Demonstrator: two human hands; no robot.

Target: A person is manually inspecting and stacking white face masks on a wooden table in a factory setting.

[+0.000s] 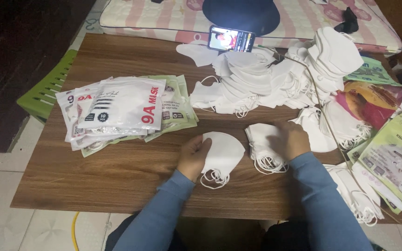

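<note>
My left hand (193, 155) grips the left edge of a folded white face mask (223, 155) that lies on the wooden table (117, 172), its ear loops trailing toward me. My right hand (293, 138) rests on a small stack of white masks (264, 146) just to the right, fingers curled over its right side. Both arms wear blue sleeves.
A pile of sealed mask packets (117, 109) lies at the left. A big heap of loose white masks (284, 74) fills the back right, with a lit phone (231, 38) behind it. Green and colourful packets (396, 158) crowd the right edge. A green stool (47, 88) stands at the left, a mattress (164, 14) beyond.
</note>
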